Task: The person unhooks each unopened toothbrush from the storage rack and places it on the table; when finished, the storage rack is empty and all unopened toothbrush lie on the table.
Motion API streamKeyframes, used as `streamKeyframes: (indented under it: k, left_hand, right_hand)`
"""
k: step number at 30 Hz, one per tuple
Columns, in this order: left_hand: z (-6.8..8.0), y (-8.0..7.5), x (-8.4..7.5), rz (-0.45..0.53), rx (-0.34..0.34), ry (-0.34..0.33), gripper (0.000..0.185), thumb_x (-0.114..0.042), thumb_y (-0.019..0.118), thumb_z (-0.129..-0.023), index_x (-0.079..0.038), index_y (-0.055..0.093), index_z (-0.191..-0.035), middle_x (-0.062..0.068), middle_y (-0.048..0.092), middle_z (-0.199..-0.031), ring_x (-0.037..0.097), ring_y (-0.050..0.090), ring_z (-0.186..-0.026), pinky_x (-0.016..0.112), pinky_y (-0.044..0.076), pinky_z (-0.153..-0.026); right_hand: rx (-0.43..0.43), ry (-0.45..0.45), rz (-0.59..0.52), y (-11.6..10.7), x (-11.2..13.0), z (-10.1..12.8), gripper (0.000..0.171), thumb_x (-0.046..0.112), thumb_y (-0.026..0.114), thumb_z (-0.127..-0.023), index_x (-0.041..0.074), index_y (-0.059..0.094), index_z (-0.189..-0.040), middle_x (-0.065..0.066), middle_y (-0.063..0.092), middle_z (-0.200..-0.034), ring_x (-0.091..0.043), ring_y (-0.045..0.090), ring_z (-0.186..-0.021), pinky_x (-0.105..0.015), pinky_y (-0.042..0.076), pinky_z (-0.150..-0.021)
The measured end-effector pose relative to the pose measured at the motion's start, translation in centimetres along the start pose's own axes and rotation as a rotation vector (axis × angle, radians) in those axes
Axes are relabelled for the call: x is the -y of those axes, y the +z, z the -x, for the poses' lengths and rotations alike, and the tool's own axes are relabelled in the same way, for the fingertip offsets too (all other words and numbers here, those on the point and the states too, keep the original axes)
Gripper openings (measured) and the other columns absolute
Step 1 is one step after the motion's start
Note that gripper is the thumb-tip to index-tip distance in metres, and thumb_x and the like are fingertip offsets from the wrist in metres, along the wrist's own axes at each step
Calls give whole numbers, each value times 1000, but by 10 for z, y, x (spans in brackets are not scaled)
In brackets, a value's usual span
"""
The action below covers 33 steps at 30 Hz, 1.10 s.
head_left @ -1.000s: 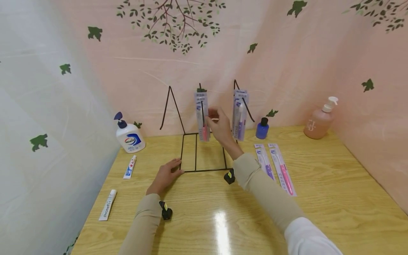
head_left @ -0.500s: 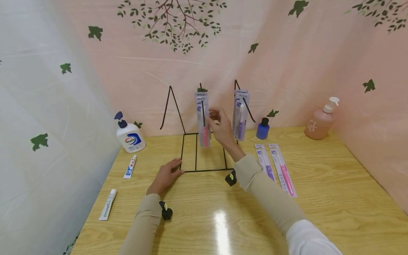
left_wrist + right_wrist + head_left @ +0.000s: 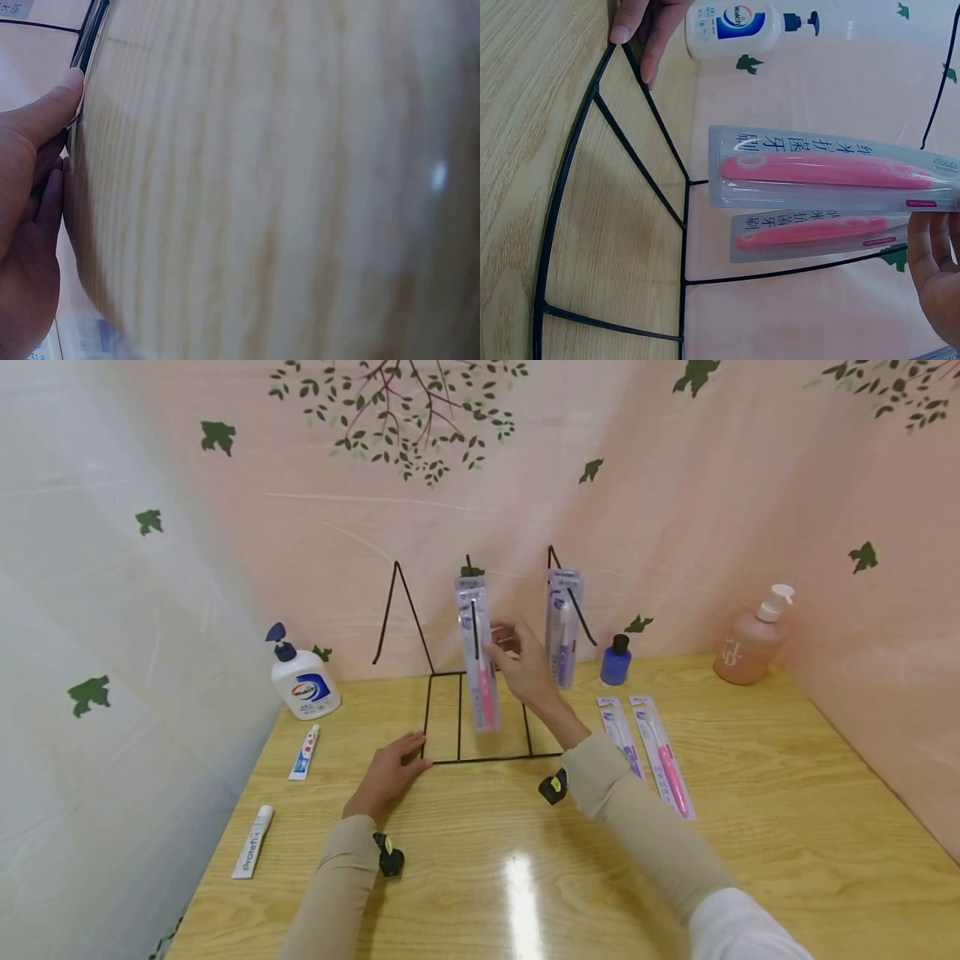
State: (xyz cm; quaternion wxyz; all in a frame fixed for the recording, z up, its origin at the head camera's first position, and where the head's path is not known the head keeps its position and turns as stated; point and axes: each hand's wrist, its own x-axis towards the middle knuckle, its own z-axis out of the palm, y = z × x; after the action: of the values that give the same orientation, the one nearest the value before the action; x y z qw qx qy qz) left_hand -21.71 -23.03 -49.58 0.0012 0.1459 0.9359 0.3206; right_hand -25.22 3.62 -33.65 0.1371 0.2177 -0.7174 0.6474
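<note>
Looking down from the head camera, I see my right hand (image 3: pixel 525 664) raised at the black wire rack (image 3: pixel 480 710), fingers pinching the edge of a pink toothbrush pack (image 3: pixel 480 652) that hangs down just left of the palm, in front of the rack's middle hook. In the right wrist view there are two such packs (image 3: pixel 832 172), one in front of the other, and my fingertips (image 3: pixel 930 255) touch their right end; whether the front one sits fully on the hook I cannot tell.

Each pack is a long, narrow clear plastic blister on a pale card with dark printed characters, a slim pink brush inside.

My left hand (image 3: pixel 390 772) lies flat on the table (image 3: pixel 787 827), fingers straight and together, tips against the rack's front left corner (image 3: pixel 86 52).

The rack is thin bent wire: a rectangular base with one cross bar and three upright hooks. A purple toothbrush pack (image 3: pixel 562 627) hangs on the right hook. The table is glossy pale wood grain with a bright glare spot.
</note>
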Motion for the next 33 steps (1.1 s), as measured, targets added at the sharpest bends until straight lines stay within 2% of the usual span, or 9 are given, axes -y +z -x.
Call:
streamKeyframes:
  k: [4,11,18,28,33]
  left_hand:
    - [0,0,0,9,2,-10,57,-27,65,-91,-5,48,-140,12,43,-148,33,34,-140,53,28,-114]
    - [-1,-1,-1,2,-4,-4,56,-26,65,-91,-4,48,-140,12,44,-147,33,34,-140,52,28,-114]
    - [0,-2,-2,9,-1,-4,56,-25,66,-91,-4,49,-139,13,45,-147,34,34,-140,52,28,-114]
    - [0,-2,-2,5,-3,1,56,-23,66,-91,-3,48,-140,14,44,-146,35,34,-140,53,28,-114]
    - [1,-2,-2,10,-2,-5,56,-24,66,-91,-3,48,-140,13,44,-147,34,34,-140,52,28,-114]
  right_hand:
    - [22,-2,-4,-3,-2,2,28,-5,56,-92,-6,51,-120,-24,56,-102,-32,59,-87,-53,56,-74]
    - [63,-9,-18,-9,-23,4,27,4,59,-94,2,54,-120,-18,57,-102,-26,59,-86,-39,57,-69]
    - [107,-30,29,-14,-19,15,27,7,58,-95,5,54,-122,-14,58,-101,-24,61,-84,-40,56,-70]
    - [145,-38,51,-19,-13,28,28,5,58,-94,4,54,-122,-14,58,-101,-23,59,-85,-30,53,-68]
    - [171,-37,47,-22,-11,35,27,6,57,-95,5,53,-122,-13,58,-103,-23,60,-88,-29,53,-70]
